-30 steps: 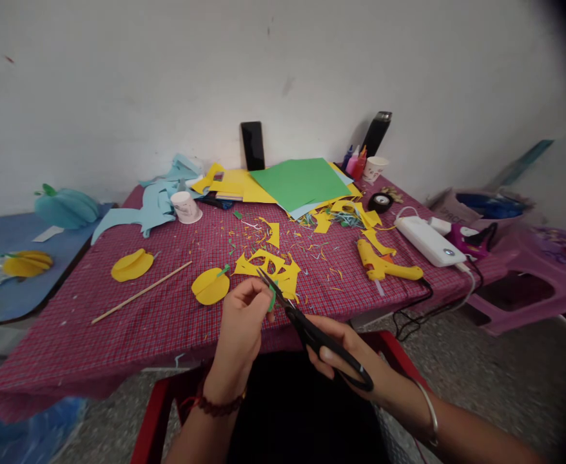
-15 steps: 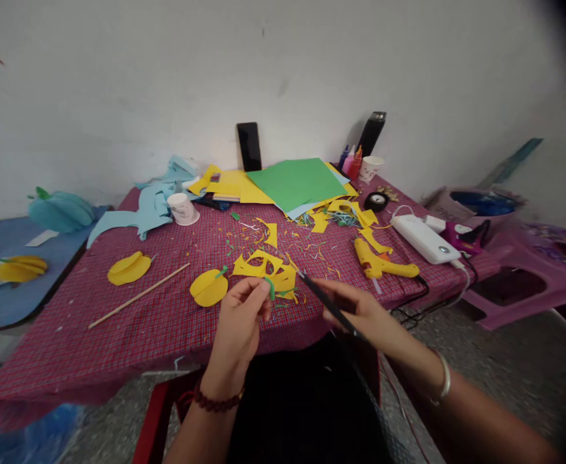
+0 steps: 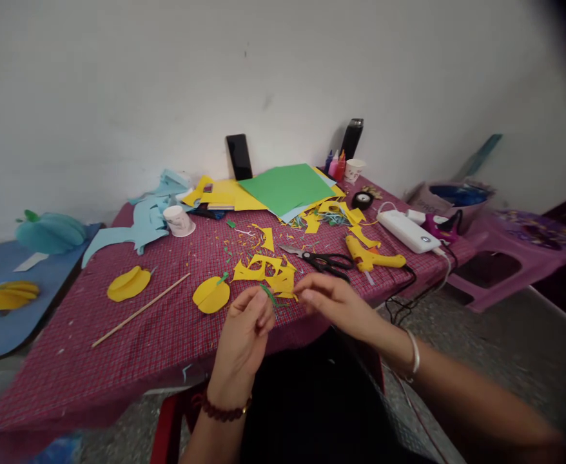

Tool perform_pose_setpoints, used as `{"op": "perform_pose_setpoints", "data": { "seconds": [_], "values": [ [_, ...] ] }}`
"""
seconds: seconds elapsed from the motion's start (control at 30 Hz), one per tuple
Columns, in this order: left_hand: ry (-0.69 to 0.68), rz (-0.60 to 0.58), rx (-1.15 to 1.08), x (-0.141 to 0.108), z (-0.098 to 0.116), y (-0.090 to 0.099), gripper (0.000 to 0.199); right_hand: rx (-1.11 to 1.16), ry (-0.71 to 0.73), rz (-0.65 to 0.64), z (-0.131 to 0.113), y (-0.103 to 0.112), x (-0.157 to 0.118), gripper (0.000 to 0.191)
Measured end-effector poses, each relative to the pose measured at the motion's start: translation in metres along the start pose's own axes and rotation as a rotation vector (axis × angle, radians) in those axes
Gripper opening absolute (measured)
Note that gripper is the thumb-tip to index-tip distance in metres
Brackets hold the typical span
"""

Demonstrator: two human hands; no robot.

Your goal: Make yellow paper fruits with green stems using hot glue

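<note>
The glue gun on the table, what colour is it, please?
The glue gun is yellow; it shows best in the head view.

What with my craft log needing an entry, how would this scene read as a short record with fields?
Left hand: pinches a green strip
Right hand: beside yellow paper scraps; whether it holds anything is unclear
Scissors: on the checked cloth, beyond the right hand
Glue gun: yellow, right of the scissors
Wooden stick: between two yellow paper shapes
Phone: propped against the wall
</note>
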State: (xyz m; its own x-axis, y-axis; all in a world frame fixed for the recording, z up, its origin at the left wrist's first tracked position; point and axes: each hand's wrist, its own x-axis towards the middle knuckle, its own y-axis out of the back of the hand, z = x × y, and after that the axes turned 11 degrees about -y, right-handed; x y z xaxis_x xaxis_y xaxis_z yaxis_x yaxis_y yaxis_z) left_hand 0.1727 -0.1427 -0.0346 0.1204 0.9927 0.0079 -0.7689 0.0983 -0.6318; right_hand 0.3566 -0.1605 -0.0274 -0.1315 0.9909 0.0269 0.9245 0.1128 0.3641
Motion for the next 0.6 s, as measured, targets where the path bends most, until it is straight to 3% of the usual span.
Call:
{"op": "perform_pose_setpoints", "data": {
  "seconds": [0.03, 0.1, 0.23, 0.6],
  "values": [
    [-0.002, -0.004, -0.001, -0.001, -0.001, 0.000, 0.030, 0.161, -0.047, -0.117, -0.007, -0.010, -0.002, 0.026],
    [-0.003, -0.013, 0.002, -0.004, -0.003, 0.001, 0.032, 0.379, -0.112, -0.230, -0.016, -0.028, -0.004, 0.030],
    [-0.019, -0.010, 0.004, -0.007, -0.005, 0.003, 0.033, 0.560, -0.188, -0.207, -0.017, -0.046, 0.002, 0.032],
    [-0.054, 0.023, -0.004, -0.005, -0.010, 0.004, 0.029, 0.656, -0.251, -0.203, -0.015, -0.054, 0.006, 0.029]
  ]
}}
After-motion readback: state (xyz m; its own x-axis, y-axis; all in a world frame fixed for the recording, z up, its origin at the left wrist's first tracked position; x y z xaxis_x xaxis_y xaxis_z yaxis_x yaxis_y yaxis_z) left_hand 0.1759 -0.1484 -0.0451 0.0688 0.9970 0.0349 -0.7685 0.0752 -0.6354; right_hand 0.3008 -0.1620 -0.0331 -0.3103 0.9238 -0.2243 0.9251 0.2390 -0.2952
